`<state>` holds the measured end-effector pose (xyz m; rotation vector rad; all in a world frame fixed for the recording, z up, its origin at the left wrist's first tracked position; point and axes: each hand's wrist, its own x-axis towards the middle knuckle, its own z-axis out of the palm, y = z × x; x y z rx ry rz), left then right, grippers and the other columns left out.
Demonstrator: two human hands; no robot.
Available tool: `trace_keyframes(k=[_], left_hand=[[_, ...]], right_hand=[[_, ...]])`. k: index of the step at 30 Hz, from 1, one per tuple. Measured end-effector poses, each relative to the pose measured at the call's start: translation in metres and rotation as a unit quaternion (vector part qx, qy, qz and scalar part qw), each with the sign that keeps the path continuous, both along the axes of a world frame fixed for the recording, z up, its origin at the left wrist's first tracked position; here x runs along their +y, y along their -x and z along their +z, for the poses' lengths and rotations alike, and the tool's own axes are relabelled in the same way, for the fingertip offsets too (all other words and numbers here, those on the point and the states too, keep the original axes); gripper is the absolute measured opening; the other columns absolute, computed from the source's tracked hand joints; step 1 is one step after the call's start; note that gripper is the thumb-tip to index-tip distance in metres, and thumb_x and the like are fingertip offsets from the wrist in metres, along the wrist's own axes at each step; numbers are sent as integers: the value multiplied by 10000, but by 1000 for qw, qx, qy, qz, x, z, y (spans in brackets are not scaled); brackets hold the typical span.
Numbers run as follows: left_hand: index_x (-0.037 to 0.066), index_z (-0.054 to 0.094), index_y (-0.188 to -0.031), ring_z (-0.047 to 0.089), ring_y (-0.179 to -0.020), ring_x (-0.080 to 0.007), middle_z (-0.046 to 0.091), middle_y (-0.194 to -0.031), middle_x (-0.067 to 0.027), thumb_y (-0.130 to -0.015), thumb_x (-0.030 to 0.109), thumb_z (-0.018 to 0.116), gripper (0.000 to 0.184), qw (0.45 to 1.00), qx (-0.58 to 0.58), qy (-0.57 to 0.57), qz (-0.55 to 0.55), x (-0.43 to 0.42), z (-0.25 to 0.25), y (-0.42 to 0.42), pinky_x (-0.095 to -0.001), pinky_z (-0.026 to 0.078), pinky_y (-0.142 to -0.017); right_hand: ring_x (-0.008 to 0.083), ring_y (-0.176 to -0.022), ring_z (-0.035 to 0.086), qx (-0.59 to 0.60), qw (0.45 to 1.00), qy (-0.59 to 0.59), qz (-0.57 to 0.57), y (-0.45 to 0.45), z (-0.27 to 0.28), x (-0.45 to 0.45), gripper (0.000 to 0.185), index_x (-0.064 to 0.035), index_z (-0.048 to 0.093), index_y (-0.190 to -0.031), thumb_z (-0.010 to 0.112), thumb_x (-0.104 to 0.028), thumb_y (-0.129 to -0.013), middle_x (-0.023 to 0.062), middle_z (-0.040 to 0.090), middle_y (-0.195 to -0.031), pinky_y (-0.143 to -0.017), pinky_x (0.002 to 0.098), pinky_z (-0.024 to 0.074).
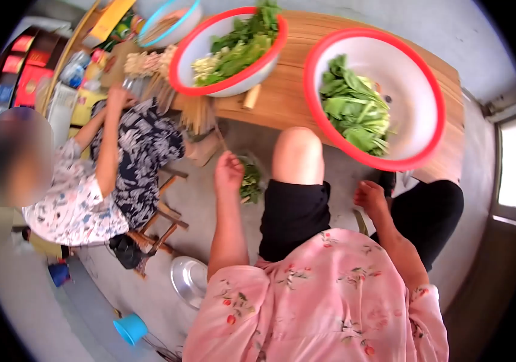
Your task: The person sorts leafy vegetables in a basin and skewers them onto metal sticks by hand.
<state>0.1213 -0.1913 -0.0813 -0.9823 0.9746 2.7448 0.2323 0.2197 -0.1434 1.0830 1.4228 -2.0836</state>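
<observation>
My left hand [229,173] is closed, with a thin stick [221,138] rising from its fingers towards the table edge. Below and beside it, a bunch of green leaves [250,183] lies low near the floor. My right hand [371,196] is curled shut beside my right knee, under the right basin's rim; what it holds, if anything, is hidden. A green strip [360,222] shows just below that hand. Leafy greens [356,108] lie in the red-rimmed right basin [418,130]. More greens [240,54] fill the red-rimmed left basin [234,90].
Both basins stand on a wooden table [297,72]. Thin sticks [196,114] jut over its left edge, near loaded skewers [149,63] and a blue-rimmed bowl [170,36]. Another person [77,208] sits at left. A metal basin [188,280] and blue bucket [130,329] are on the floor.
</observation>
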Motion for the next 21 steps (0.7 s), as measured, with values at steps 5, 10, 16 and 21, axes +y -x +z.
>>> trace_keyframes(k=[5, 10, 16, 21], left_hand=[[99, 560, -777, 551, -536, -112, 569, -648, 6, -857, 152, 623, 114, 979, -101, 160, 73, 7, 0, 3, -228, 442, -428], [97, 558, -784, 550, -533, -118, 567, -659, -2, -843, 167, 642, 125, 960, -153, 203, 113, -39, -18, 39, -231, 423, -426], [91, 545, -771, 547, -537, -121, 561, -659, -2, -856, 187, 638, 158, 959, -141, 211, 130, -72, -19, 90, -234, 422, -439], [89, 550, -785, 545, -536, -136, 563, -668, -7, -854, 210, 654, 174, 967, -108, 155, 172, -66, -27, 92, -245, 424, -446]], right_hand=[[201, -588, 595, -31, 999, -41, 0, -1, 7, 1, 286, -14, 550, -1089, 588, -209, -885, 85, 593, -747, -517, 335, 522], [200, -599, 595, -28, 999, -44, 4, -9, -3, 7, 292, -19, 551, -1094, 593, -216, -882, 81, 589, -757, -520, 335, 520], [194, -594, 583, -50, 997, -66, 7, -13, 0, 10, 279, -24, 552, -1089, 571, -223, -894, 70, 572, -746, -523, 330, 521], [198, -590, 590, -54, 994, -92, 21, -17, -11, 14, 307, -14, 544, -1122, 566, -222, -897, 75, 580, -745, -525, 333, 529]])
